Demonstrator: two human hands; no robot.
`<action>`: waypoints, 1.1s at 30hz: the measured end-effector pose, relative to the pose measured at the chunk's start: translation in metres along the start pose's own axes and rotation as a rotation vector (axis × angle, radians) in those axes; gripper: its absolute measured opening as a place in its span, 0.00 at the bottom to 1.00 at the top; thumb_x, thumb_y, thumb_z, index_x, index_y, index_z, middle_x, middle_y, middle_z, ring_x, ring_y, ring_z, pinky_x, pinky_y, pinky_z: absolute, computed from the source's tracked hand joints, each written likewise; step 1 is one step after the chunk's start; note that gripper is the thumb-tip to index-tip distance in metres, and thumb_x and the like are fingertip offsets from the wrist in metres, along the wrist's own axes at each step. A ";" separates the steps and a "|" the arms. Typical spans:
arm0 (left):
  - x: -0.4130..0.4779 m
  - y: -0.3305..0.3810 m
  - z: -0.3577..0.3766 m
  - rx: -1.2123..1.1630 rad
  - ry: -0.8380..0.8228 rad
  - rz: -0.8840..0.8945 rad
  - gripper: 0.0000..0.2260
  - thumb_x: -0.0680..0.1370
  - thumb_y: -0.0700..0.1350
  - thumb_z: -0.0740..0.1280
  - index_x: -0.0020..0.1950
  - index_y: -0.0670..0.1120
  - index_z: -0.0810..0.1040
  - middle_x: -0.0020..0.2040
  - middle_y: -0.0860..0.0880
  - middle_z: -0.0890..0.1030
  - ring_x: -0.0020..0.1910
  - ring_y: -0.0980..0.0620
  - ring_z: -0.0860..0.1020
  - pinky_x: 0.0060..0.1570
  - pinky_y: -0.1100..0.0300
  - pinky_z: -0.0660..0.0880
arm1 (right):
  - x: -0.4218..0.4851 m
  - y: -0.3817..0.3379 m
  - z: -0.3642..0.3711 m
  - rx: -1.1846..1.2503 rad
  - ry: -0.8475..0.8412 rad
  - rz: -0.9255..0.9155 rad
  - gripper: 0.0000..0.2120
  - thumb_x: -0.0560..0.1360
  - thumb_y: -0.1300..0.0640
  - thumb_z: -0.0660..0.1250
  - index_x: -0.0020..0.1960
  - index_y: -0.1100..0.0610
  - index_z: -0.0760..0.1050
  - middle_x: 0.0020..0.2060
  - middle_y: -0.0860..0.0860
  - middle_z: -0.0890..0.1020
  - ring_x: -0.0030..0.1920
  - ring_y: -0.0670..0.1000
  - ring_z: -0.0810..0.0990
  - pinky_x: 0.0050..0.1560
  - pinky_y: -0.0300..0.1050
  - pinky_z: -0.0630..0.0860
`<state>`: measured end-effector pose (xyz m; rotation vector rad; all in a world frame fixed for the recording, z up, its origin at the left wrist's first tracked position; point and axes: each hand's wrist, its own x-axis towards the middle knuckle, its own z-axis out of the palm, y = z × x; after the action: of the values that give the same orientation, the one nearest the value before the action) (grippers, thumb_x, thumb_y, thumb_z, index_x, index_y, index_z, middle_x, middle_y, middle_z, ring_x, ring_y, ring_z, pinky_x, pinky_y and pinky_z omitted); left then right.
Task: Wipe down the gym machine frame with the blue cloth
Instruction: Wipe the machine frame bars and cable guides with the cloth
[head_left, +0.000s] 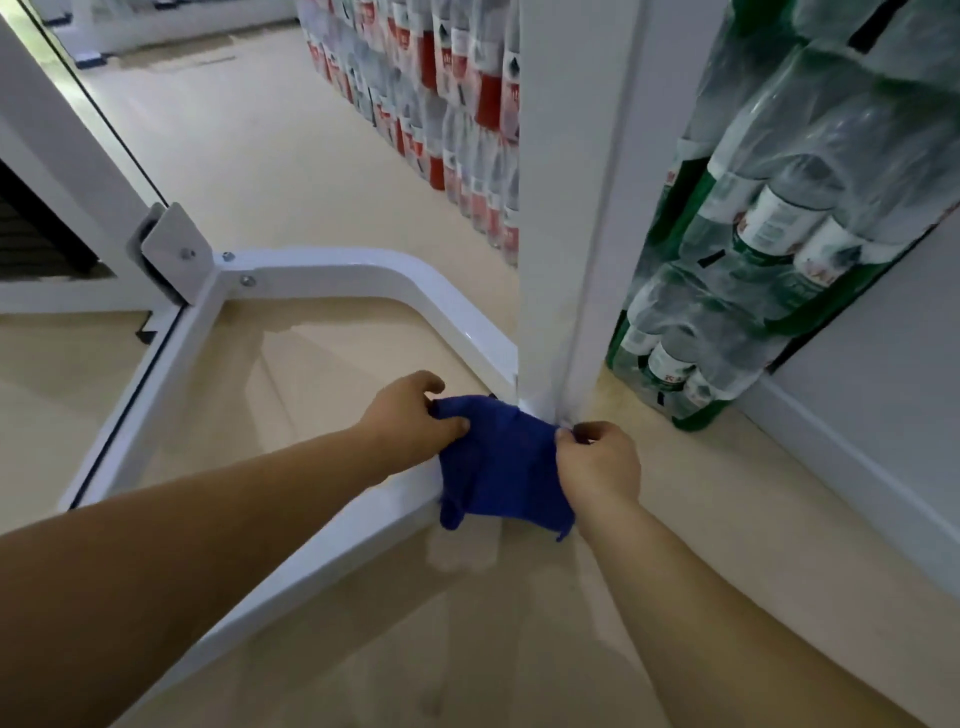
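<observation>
The blue cloth (498, 462) is stretched between both hands, just in front of the foot of the white upright post (566, 208) of the gym machine frame. My left hand (415, 415) pinches the cloth's left top corner. My right hand (597, 462) pinches its right top corner, close to the post's base. The cloth hangs over the white floor bar (322, 551) that runs from the lower left to the post. A second curved floor bar (363, 275) meets the post from the left.
Shrink-wrapped packs of green-labelled water bottles (769, 223) stand right of the post against a grey wall. Red-labelled bottle packs (457, 104) are stacked behind it. A bolted bracket (176, 249) joins frame bars at the left. The floor is beige.
</observation>
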<state>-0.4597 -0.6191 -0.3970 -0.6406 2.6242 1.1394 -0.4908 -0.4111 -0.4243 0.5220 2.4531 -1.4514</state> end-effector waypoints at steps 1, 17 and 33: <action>0.000 -0.009 0.005 0.073 0.042 0.083 0.25 0.76 0.50 0.74 0.71 0.51 0.72 0.59 0.52 0.78 0.51 0.52 0.80 0.52 0.58 0.78 | -0.003 0.001 0.004 -0.102 0.067 -0.067 0.11 0.80 0.54 0.66 0.60 0.56 0.77 0.54 0.53 0.80 0.53 0.55 0.79 0.52 0.49 0.77; -0.041 -0.126 0.004 0.199 -0.195 0.225 0.29 0.81 0.58 0.65 0.81 0.58 0.61 0.78 0.55 0.66 0.76 0.53 0.66 0.73 0.61 0.61 | 0.004 0.015 0.080 -0.920 -0.254 -0.597 0.27 0.87 0.45 0.43 0.84 0.50 0.46 0.83 0.48 0.46 0.82 0.50 0.41 0.80 0.51 0.38; -0.067 -0.165 0.005 0.339 -0.111 0.379 0.27 0.86 0.55 0.53 0.83 0.53 0.50 0.83 0.53 0.54 0.81 0.54 0.54 0.78 0.64 0.50 | -0.012 0.030 0.092 -0.968 -0.194 -0.558 0.29 0.85 0.43 0.39 0.83 0.49 0.39 0.83 0.50 0.41 0.82 0.51 0.37 0.80 0.54 0.35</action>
<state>-0.3234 -0.6952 -0.4823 -0.0127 2.8144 0.7500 -0.4646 -0.4812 -0.4876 -0.5015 2.8257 -0.2403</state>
